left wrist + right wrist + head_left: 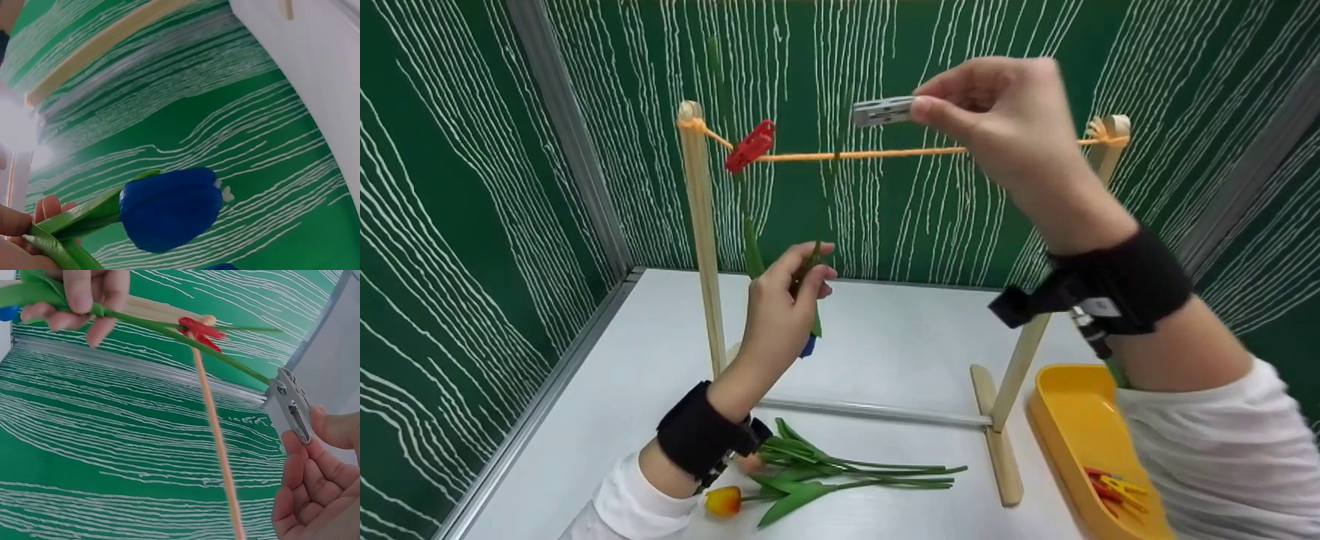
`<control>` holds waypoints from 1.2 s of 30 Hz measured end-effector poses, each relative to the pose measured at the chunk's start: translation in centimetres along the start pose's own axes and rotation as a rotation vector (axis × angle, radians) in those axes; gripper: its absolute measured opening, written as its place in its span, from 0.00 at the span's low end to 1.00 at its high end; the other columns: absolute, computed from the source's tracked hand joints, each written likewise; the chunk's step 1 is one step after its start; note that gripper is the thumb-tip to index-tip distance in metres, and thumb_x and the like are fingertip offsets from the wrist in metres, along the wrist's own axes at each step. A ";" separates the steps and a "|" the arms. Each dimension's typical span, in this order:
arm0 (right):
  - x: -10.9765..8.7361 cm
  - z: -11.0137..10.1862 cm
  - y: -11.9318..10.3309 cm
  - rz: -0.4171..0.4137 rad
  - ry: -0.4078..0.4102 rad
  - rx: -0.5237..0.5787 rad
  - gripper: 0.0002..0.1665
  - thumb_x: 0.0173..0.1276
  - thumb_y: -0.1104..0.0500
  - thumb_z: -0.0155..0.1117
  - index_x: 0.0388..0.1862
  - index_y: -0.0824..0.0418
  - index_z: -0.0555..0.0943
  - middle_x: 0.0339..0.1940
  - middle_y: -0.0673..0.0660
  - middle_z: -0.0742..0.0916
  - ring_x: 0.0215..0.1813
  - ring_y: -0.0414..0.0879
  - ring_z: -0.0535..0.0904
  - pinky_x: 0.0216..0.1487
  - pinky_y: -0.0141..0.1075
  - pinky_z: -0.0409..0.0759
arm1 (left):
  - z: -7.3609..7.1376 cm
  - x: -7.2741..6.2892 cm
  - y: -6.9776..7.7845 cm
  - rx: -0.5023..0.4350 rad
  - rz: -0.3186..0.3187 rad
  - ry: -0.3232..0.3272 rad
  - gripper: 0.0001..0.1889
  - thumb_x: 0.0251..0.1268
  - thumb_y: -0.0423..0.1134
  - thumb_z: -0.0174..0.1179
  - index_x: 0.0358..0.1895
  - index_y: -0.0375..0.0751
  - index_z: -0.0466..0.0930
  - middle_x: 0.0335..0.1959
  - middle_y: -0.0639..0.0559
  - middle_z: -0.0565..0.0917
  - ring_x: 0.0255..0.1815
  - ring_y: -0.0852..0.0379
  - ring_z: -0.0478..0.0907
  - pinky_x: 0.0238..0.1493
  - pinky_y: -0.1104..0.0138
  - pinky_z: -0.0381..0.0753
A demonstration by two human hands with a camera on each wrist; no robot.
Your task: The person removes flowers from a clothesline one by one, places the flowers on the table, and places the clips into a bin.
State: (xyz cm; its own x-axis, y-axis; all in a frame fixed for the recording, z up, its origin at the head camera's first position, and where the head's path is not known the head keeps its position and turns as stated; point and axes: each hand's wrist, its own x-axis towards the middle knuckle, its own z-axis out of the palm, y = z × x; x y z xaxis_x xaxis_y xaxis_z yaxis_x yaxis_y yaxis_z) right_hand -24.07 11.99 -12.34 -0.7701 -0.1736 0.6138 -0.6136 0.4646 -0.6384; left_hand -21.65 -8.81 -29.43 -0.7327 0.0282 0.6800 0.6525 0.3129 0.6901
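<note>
My left hand (784, 296) grips the green stem and leaves of a blue tulip (171, 209), held blossom down. Its stem rises past the orange cord (885, 154). Between thumb and fingers, my right hand (1005, 112) pinches a grey clothespin (881, 111) above the cord, close to the upper stem. In the right wrist view the clothespin appears to meet the stem's end; whether it clamps it I cannot tell. Farther left, a red clothespin (750, 146) fastens another stem to the cord. A second blue blossom (222, 266) peeks in at the left wrist view's bottom edge.
Two wooden posts (702, 225) carry the cord, with a pale crossbar (877, 410) low between them. Several tulips lie on the white table, one with a yellow-orange blossom (723, 500). A yellow tray (1054, 420) at right holds red and yellow clothespins (1117, 491).
</note>
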 end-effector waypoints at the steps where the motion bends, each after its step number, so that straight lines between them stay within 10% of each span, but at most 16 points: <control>1: -0.3 -0.7 0.1 0.012 0.004 -0.002 0.17 0.56 0.49 0.70 0.39 0.60 0.85 0.31 0.54 0.85 0.28 0.42 0.69 0.28 0.29 0.67 | 0.0 -0.2 0.1 0.011 0.004 -0.010 0.12 0.70 0.31 0.51 0.53 0.37 0.77 0.34 0.47 0.83 0.32 0.59 0.81 0.39 0.71 0.81; 17: -9.8 -11.6 7.8 0.130 0.148 -0.216 0.18 0.62 0.56 0.66 0.50 0.59 0.81 0.44 0.53 0.84 0.39 0.44 0.75 0.43 0.17 0.74 | -0.5 -4.3 -0.4 0.325 0.189 -0.216 0.12 0.67 0.30 0.54 0.52 0.35 0.78 0.38 0.48 0.81 0.38 0.59 0.79 0.40 0.71 0.81; 25: -17.1 -12.9 13.7 0.302 0.058 -0.370 0.19 0.64 0.54 0.65 0.52 0.60 0.77 0.36 0.40 0.80 0.34 0.36 0.73 0.37 0.13 0.70 | -0.4 -7.0 -1.7 0.430 0.167 -0.332 0.12 0.67 0.31 0.54 0.51 0.39 0.79 0.36 0.51 0.81 0.37 0.61 0.78 0.38 0.71 0.80; 36: -25.3 -12.2 23.6 0.702 -0.082 -0.271 0.32 0.63 0.45 0.64 0.55 0.68 0.76 0.36 0.44 0.83 0.33 0.40 0.78 0.34 0.23 0.78 | 0.4 -10.5 -5.4 0.510 0.101 -0.511 0.11 0.66 0.31 0.56 0.49 0.41 0.82 0.33 0.52 0.81 0.35 0.58 0.79 0.35 0.70 0.79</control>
State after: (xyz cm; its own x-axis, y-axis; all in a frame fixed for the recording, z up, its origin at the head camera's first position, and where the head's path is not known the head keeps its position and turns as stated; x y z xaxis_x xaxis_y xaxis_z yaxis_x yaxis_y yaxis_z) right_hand -16.94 37.95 -37.32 -0.9813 0.1823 0.0621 0.0816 0.6854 -0.7236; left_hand -17.54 -10.42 -40.34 -0.7535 0.4813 0.4479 0.6422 0.6849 0.3443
